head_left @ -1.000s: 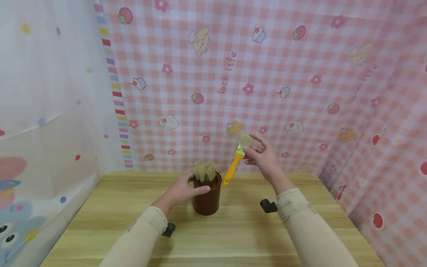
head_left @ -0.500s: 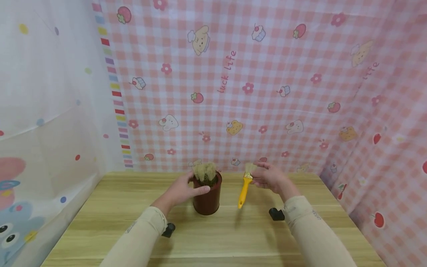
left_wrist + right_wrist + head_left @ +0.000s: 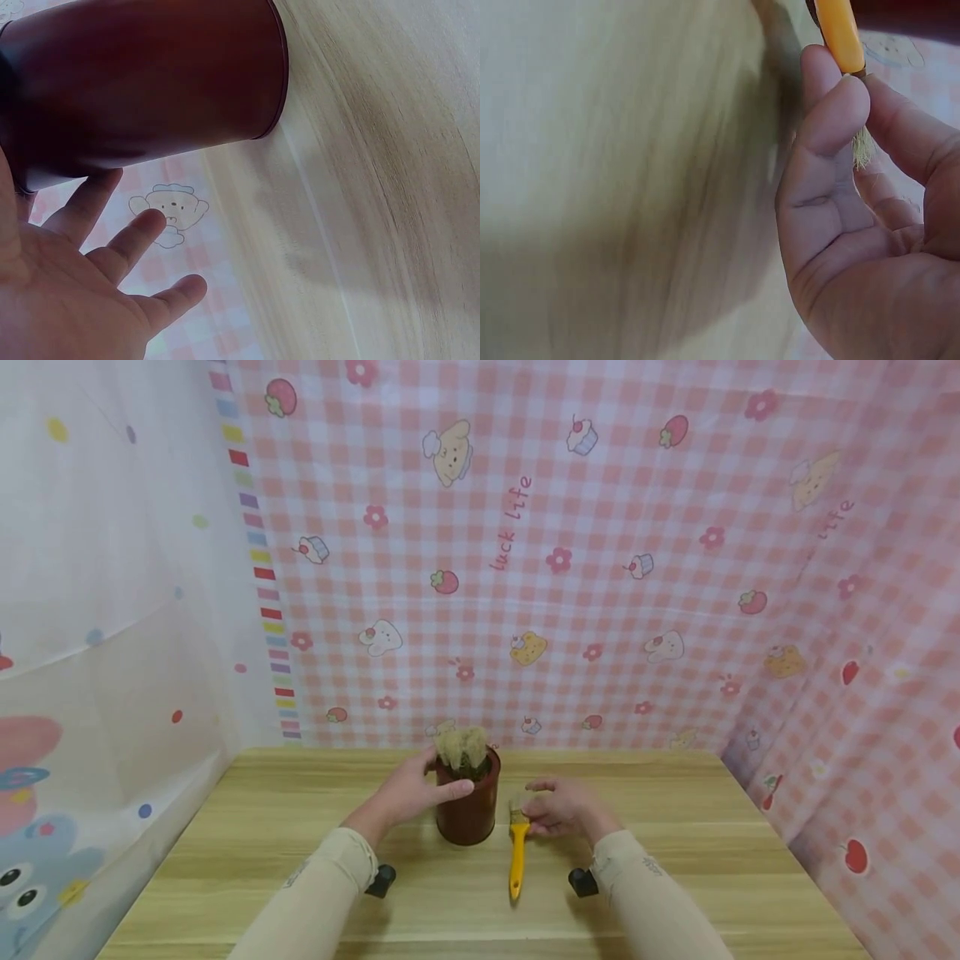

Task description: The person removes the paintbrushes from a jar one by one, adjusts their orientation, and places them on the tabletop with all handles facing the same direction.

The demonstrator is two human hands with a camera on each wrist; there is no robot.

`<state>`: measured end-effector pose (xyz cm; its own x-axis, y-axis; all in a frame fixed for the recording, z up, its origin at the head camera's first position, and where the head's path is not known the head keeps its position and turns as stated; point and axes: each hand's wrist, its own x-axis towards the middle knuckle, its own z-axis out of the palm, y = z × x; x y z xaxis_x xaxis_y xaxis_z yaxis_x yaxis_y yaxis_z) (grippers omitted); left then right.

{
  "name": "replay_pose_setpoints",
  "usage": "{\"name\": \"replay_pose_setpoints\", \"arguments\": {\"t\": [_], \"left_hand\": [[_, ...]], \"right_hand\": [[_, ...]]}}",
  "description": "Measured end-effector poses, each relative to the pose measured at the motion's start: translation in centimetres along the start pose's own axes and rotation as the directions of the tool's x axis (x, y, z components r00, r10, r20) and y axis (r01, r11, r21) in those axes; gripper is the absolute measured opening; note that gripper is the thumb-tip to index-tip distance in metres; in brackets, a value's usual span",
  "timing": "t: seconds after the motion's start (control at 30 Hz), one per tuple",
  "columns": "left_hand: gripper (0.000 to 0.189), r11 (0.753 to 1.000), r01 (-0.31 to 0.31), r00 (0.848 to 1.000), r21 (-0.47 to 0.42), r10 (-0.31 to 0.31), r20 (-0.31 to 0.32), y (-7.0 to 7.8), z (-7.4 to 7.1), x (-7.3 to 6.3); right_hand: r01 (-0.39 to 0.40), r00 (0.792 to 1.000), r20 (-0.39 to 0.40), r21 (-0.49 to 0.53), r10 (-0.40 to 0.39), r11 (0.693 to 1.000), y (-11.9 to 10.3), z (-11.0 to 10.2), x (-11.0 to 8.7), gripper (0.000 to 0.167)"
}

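Observation:
A brown cylindrical container (image 3: 467,814) stands upright on the table, with pale bristly tufts (image 3: 461,747) sticking out of its top. My left hand (image 3: 408,789) holds it by the upper part, thumb across the near rim; in the left wrist view, several other fingers (image 3: 124,247) spread beside the brown wall. Just right of the container, my right hand (image 3: 566,808) pinches a paintbrush (image 3: 517,860) near its metal band. The yellow handle (image 3: 840,34) points toward me, and the pale bristles (image 3: 862,148) lie partly hidden behind the fingers in the right wrist view.
A wood-grain table (image 3: 300,835) lies under both hands. Pink checked cloth (image 3: 480,610) hangs along its back and right, and white patterned cloth (image 3: 135,610) on the left. Black wrist-worn pieces (image 3: 381,881) show below the sleeves.
My right hand has lowered the paintbrush from above the table's back edge, first swinging right, then left toward the container. The left hand stays on the container.

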<state>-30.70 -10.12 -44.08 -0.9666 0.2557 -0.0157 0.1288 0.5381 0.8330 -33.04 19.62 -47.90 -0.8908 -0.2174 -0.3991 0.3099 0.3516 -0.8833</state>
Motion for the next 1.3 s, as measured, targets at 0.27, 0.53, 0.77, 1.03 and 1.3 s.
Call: {"name": "replay_pose_setpoints", "arguments": {"t": [0.27,0.53,0.77,1.03,1.3], "left_hand": [[0.097,1.0,0.0,1.0,-0.017,0.0,0.006,-0.2,0.0,0.0],[0.096,1.0,-0.003,1.0,-0.019,0.003,-0.001,-0.1,0.2,0.1],[0.1,0.999,0.016,1.0,-0.051,-0.016,-0.005,-0.4,0.4,0.1],[0.104,0.997,0.029,0.998,-0.068,-0.032,-0.045,-1.5,1.3,-0.2],[0.103,0.992,0.021,0.998,-0.124,-0.027,-0.049,-1.6,1.9,0.1]], "right_hand": [[0.027,0.998,-0.054,-0.046,-0.03,0.999,0.4,1.7,0.4,0.057],[0.11,0.98,-0.142,-0.212,-0.142,0.971,1.4,2.0,1.2,0.048],[0.128,0.976,-0.151,-0.169,-0.154,0.977,1.8,2.2,1.1,0.049],[0.153,0.971,-0.143,-0.231,-0.189,0.961,2.4,2.5,1.4,0.048],[0.159,0.97,-0.137,-0.257,-0.199,0.953,2.5,2.1,1.5,0.049]]}}
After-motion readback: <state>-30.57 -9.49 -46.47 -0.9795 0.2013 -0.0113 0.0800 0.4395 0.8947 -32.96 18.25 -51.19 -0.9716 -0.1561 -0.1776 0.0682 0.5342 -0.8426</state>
